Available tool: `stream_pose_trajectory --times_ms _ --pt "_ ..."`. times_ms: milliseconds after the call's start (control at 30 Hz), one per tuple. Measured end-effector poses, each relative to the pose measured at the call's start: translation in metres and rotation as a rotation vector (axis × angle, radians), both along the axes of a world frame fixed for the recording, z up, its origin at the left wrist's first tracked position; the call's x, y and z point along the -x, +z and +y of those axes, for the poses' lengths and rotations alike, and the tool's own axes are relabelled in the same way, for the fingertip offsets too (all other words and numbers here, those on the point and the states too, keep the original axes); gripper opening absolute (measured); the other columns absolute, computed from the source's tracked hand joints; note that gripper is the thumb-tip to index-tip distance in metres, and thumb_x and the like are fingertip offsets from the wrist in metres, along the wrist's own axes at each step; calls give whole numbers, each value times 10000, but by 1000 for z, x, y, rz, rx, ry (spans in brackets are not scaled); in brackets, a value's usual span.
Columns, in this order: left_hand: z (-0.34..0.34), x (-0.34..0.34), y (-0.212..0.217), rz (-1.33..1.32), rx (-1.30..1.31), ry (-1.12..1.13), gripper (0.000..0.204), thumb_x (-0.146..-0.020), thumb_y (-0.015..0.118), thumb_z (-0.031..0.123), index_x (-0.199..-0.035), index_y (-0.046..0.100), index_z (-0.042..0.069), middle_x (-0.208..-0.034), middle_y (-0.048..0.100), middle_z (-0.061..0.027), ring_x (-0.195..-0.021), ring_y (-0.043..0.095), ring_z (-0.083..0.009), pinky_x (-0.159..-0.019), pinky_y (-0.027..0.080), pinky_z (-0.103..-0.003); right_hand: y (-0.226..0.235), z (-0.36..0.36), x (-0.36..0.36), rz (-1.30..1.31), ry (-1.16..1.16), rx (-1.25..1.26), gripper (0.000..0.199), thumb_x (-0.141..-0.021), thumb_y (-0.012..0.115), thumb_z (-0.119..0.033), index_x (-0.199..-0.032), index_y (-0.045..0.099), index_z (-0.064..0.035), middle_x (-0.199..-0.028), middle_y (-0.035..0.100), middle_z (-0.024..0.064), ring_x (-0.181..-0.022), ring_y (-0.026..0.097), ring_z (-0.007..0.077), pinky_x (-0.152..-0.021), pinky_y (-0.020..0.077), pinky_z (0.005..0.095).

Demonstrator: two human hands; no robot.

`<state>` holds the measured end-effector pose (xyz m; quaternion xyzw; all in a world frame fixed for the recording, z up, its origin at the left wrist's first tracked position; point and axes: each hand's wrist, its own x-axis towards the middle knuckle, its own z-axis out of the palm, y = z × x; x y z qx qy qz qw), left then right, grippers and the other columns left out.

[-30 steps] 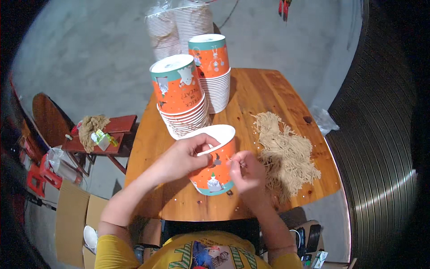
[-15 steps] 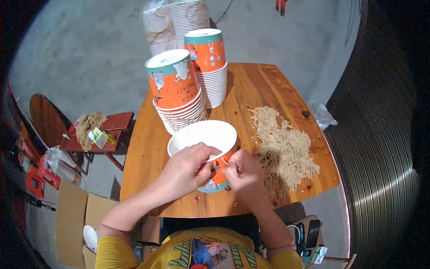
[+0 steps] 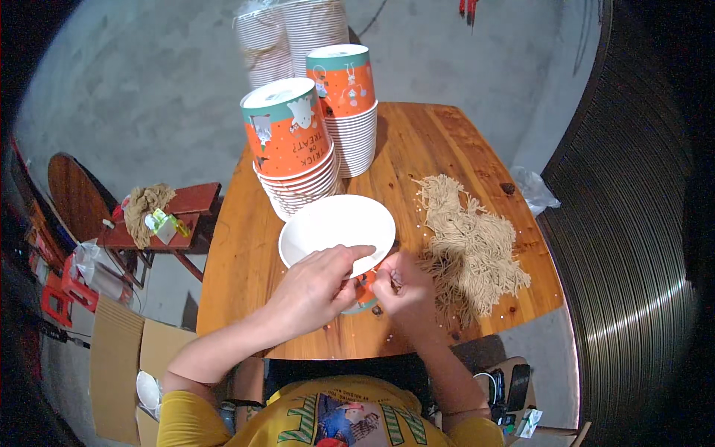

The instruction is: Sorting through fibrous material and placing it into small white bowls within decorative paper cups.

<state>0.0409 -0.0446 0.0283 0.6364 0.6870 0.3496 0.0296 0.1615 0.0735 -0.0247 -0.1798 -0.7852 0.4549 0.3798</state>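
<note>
An orange paper bucket (image 3: 328, 227) with a white inside and a green band near its base stands at the table's near side, its mouth tipped toward me. My left hand (image 3: 316, 287) is closed on the bucket's near rim, its index finger reaching over the edge and its thumb on the outer wall. Close against the right side of the wall, my right hand (image 3: 406, 290) is pinched on a thin beige cord, of which only a short pale end shows by the rim. The fingers hide most of the cord.
Beside my right hand lies a heap of beige cords (image 3: 473, 253). Two upside-down stacks of orange buckets, a near stack (image 3: 287, 141) and a far stack (image 3: 346, 112), stand behind. Wrapped white stacks (image 3: 290, 37) are further back. A red bench (image 3: 194, 201) is at the left.
The bucket has tipped further toward me, hiding more of its orange wall. My left index finger has straightened out over the rim. My right hand stays pinched at nearly the same place.
</note>
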Motion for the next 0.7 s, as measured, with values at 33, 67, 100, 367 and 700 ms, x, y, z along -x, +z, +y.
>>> stream_pose_trajectory --times_ms 33,67,100,367,700 --pt "0 1 -2 10 8 -7 426 -780 576 31 -1197 503 70 -864 561 -134 -811 594 -288 -723 494 -384 -2 0 0 -1 1 0 86 -782 589 -37 -775 503 -38 -608 528 78 -539 540 160 -510 432 315" --pt "0 1 -4 19 15 -15 449 -794 584 32 -1233 503 87 -871 552 -124 -785 596 -251 -691 512 -343 -5 0 0 -14 -1 15 80 -785 588 -35 -780 508 -37 -610 529 72 -546 536 148 -516 432 306" --pt "0 1 -3 17 15 -16 449 -794 584 32 -1233 503 87 -871 552 -124 -785 596 -251 -691 512 -343 -7 0 0 -27 -4 30 73 -789 586 -34 -785 513 -37 -612 530 67 -553 531 136 -522 431 298" --pt "17 19 -2 -245 356 -73 266 -922 487 170 -1158 535 58 -877 639 -208 -813 626 -375 -721 492 -421 -23 1 3 -63 -43 49 62 -807 594 -49 -814 532 -45 -618 533 64 -546 533 149 -528 440 306" --pt "32 28 -17 -249 372 -105 170 -907 522 188 -973 546 34 -784 602 -153 -757 612 -323 -682 474 -387 -34 5 6 -80 -45 197 80 -844 585 -112 -846 545 -43 -616 554 67 -532 545 136 -522 448 306"
